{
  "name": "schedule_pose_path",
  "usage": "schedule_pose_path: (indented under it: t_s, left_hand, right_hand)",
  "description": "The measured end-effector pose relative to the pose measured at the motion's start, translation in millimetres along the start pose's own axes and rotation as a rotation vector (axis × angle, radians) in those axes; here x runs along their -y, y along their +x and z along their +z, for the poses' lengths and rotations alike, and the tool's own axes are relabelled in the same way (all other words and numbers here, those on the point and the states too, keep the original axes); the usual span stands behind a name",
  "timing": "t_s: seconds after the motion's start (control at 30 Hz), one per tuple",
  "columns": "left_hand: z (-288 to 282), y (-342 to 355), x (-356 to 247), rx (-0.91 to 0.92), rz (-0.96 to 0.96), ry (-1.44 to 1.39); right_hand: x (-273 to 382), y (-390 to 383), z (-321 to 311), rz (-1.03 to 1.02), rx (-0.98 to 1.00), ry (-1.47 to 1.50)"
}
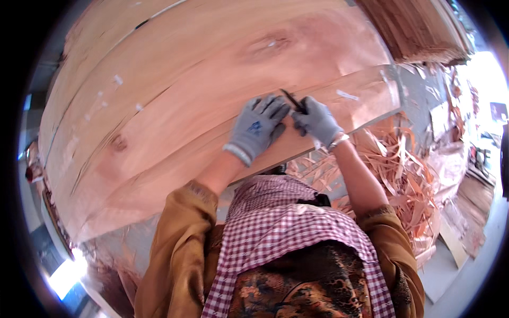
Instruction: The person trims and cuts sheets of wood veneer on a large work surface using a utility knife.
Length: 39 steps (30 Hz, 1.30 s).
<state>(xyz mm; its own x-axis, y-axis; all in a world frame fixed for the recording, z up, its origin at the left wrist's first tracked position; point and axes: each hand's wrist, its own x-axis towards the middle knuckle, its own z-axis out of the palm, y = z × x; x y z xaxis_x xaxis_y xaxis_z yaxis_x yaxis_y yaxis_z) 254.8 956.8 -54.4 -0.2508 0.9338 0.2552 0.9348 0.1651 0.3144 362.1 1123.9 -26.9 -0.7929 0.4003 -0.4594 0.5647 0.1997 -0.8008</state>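
My left hand (258,125), in a grey glove with dark fingertips, lies on a pale pinkish wood veneer sheet (207,69), fingers extended across it. Just right of it my right hand (314,119), similarly gloved, is closed round a dark-bladed knife (291,99), its blade angled up and to the left above the wood. Both hands are near the sheet's front edge, where a long narrower band (366,90) of veneer runs crosswise. The sheet has knots, splits along the grain and small white patches.
A thick stack of veneer (411,29) stands at the back right. Curled wood shavings (389,175) heap below the front edge, beside a grey surface (424,95). A pale board (453,244) lies lower right. My checked apron (286,222) is close against the work.
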Motion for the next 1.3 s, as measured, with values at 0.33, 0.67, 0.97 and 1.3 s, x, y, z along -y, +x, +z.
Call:
schedule_pose_path:
  t_s: [0.33,0.67,0.97,1.3]
  left_hand:
    - [0,-8,-9,-0.069,-0.014,0.085]
    - [-30,-63,-43,0.028,-0.148,0.115]
    - [36,59,-79,-0.109,0.102,0.002]
    - [80,85,-79,-0.158,0.010,0.066]
  right_hand:
    - [-2,-61,12,0.018,0.332,0.333]
    - [-26,-65,-59,0.016,0.029,0.158]
    - [-68,-10,-92,-0.047,-0.104,0.293]
    - [-90,-31,-86,0.046,-0.049,0.353]
